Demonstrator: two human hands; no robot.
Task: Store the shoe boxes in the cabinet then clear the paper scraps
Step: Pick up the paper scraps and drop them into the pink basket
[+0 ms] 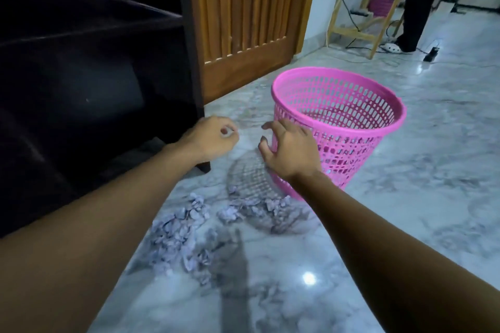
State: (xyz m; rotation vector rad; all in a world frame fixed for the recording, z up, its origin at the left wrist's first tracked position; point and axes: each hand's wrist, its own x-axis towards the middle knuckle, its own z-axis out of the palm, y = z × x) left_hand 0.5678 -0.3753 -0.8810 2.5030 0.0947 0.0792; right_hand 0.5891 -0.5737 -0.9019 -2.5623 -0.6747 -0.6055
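A pink perforated plastic basket is tilted on the marble floor, its bottom edge lifted on the near side. My right hand rests against the basket's left wall with fingers spread. My left hand hovers to the left of it with fingers loosely curled and nothing visible in them. Crumpled pale paper scraps lie in a pile on the floor below my hands, with more scraps beside the basket's base. The dark cabinet stands at the left; its inside is too dark to make out any boxes.
A wooden slatted door stands behind the cabinet. At the back right are a wooden frame, cables and a power strip on the floor, and another person's dark-trousered legs. Glossy marble floor spreads to the right.
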